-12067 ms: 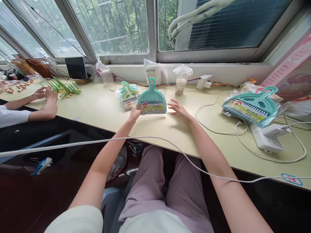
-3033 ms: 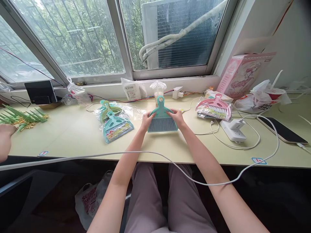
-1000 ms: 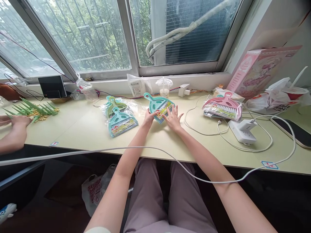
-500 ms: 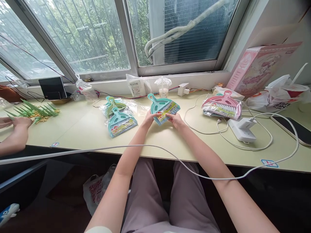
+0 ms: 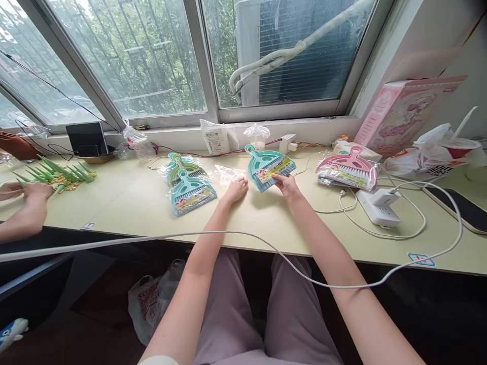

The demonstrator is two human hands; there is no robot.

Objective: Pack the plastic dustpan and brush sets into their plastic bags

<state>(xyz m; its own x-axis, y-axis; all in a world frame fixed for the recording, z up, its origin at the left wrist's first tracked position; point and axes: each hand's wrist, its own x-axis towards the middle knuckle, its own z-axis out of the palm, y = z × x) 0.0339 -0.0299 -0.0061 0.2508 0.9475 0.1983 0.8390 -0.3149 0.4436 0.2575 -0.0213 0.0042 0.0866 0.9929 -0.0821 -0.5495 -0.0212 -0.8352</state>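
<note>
Resting low at a clear plastic bag (image 5: pixel 227 174), left hand (image 5: pixel 237 189); right hand (image 5: pixel 286 183) gripped a teal dustpan set (image 5: pixel 266 161).
Far left, a co-worker's hand (image 5: pixel 38 191) was beside green pointed pieces (image 5: pixel 66 173). Next, wrapped dustpan sets (image 5: pixel 193 195) lay overlapping on the table (image 5: pixel 125 203). Left fingers curled; grip on bag unclear. Teal set was tilted above the table, its lower edge pinched. Rightward, a pink wrapped set (image 5: pixel 348 170) lay near a power strip (image 5: pixel 378 210).

left hand (image 5: pixel 237 189) off dustpan (image 5: pixel 271 169), dustpan shifted right

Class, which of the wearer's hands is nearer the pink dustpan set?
Right. The right hand is left of the pink dustpan set, holding a teal set; the left hand, farther left.
</note>
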